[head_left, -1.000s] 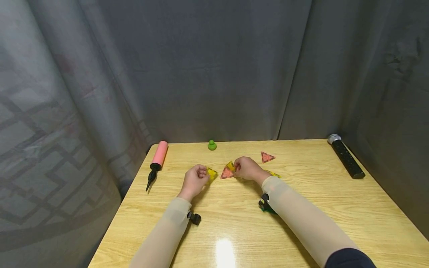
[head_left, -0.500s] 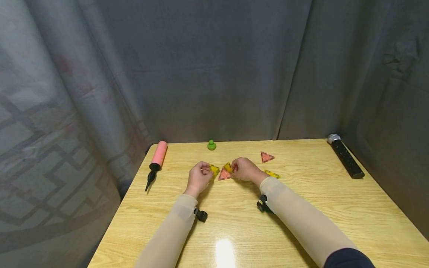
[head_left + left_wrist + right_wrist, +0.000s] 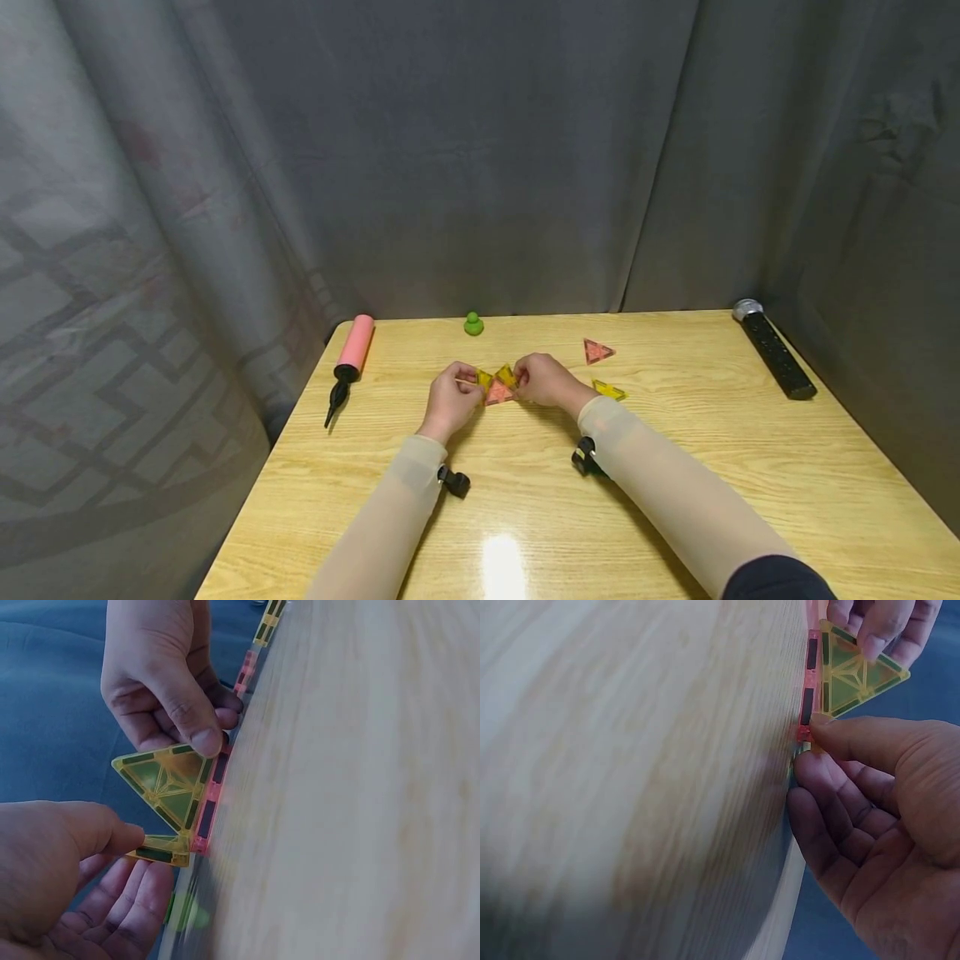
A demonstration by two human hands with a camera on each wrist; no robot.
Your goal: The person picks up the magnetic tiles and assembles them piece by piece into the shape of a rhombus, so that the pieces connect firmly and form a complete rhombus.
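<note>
A pink triangular tile (image 3: 500, 392) lies on the table between the two hands. The left hand (image 3: 452, 401) pinches a yellow triangular tile (image 3: 160, 849) between thumb and fingers at the pink tile's left side. The right hand (image 3: 548, 381) pinches a second yellow triangle (image 3: 166, 784), which stands tilted up along the pink tile's edge. In the left wrist view both yellow tiles come together at one end of the pink tile's edge (image 3: 208, 817). The right wrist view shows the right thumb at the pink tile's near corner.
Right of the hands lie another pink triangle (image 3: 598, 352) and another yellow triangle (image 3: 609, 389). A small green object (image 3: 473, 324) stands at the back edge. A pink and black pump (image 3: 357, 343) is at the left, a black microphone (image 3: 776, 354) at the right.
The left hand has moved right with its yellow tile, up to the pink tile. The right hand, its yellow tile and the pink tile have shifted slightly left.
</note>
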